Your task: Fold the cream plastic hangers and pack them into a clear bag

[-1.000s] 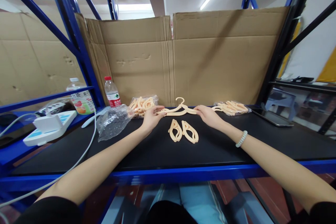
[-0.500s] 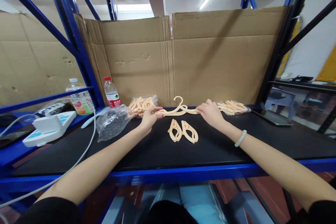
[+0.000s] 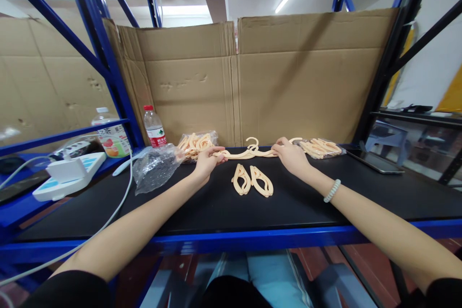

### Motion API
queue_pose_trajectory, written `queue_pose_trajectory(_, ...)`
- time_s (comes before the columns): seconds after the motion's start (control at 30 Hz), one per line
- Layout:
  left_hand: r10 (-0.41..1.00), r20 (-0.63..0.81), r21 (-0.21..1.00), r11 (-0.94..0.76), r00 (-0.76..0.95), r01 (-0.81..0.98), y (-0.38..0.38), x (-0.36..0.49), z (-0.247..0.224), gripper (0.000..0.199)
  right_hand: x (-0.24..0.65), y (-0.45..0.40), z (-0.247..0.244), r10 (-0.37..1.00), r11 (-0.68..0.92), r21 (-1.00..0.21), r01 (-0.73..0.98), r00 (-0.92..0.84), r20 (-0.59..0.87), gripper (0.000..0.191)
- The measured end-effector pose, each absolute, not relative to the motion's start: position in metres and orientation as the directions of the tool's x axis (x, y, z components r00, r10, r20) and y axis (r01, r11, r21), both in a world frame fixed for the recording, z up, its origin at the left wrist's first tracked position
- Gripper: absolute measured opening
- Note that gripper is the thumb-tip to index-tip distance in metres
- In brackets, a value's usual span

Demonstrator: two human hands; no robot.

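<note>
A cream folding clothes hanger [image 3: 249, 153] is spread out near the back of the black tabletop, its hook pointing toward the cardboard. My left hand [image 3: 207, 161] is closed on the hanger's left arm, and my right hand [image 3: 289, 155] grips its right arm. Part of a cream piece shows just beyond my right fingers. Nearer to me lie two folded cream hangers, the left one [image 3: 241, 179] beside the right one [image 3: 262, 181], tilted toward each other at the top.
Bags of cream hanger pieces lie at the back left [image 3: 195, 143] and back right [image 3: 321, 148]. Crumpled clear plastic [image 3: 155, 173], a red-capped bottle [image 3: 155, 127] and a power strip [image 3: 68, 175] with a white cable are leftward. A dark tablet [image 3: 375, 161] rests at right. Cardboard [image 3: 306, 82] stands behind.
The hanger's hook has shifted slightly right and lower, and its arms look straighter. My right hand has moved a little, with a cream piece now showing past it. My left hand holds its place.
</note>
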State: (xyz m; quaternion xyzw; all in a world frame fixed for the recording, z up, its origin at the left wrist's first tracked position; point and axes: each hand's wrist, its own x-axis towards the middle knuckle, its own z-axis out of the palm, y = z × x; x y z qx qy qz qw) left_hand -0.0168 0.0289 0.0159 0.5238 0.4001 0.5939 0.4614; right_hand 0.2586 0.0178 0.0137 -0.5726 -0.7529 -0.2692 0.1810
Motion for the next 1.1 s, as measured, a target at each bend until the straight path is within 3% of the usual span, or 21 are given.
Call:
queue_pose_trajectory(0.2, 0.967, 0.253, 0.957, -0.255, -0.031, -0.138, 0.027, -0.016, 0.017, 0.027, 0.259, 0.019, 0.011, 0.753, 0.22, 0.108, 0.969, -0.239, 0.613, 0.02)
queue_pose_trajectory(0.37, 0.966, 0.255, 0.956, -0.26, -0.049, -0.139, 0.028, -0.018, 0.016, 0.027, 0.26, 0.026, 0.005, 0.725, 0.375, -0.002, 0.927, -0.292, 0.624, 0.015)
queue_pose_trajectory(0.57, 0.963, 0.265, 0.952, -0.27, -0.055, -0.142, 0.028, -0.019, 0.017, 0.028, 0.261, 0.034, -0.002, 0.713, 0.562, -0.251, 0.788, -0.307, 0.63, 0.013)
queue_pose_trajectory(0.8, 0.963, 0.265, 0.95, -0.271, -0.055, -0.153, 0.028, -0.018, 0.015, 0.027, 0.26, 0.033, 0.003, 0.721, 0.633, -0.466, 0.618, -0.253, 0.645, 0.021)
queue_pose_trajectory(0.9, 0.961, 0.271, 0.948, -0.276, -0.052, -0.158, 0.029, -0.019, 0.016, 0.029, 0.258, 0.035, 0.001, 0.794, 0.596, -0.664, 0.451, -0.207, 0.572, 0.023)
queue_pose_trajectory(1.0, 0.961, 0.273, 0.946, -0.278, -0.048, -0.169, 0.029, -0.021, 0.017, 0.029, 0.257, 0.037, -0.001, 0.865, 0.496, -0.851, 0.171, -0.182, 0.467, 0.031)
queue_pose_trajectory(1.1, 0.962, 0.269, 0.942, -0.273, -0.045, -0.198, 0.029, -0.021, 0.019, 0.025, 0.257, 0.037, 0.0, 0.914, 0.371, -0.923, -0.105, -0.136, 0.383, 0.039)
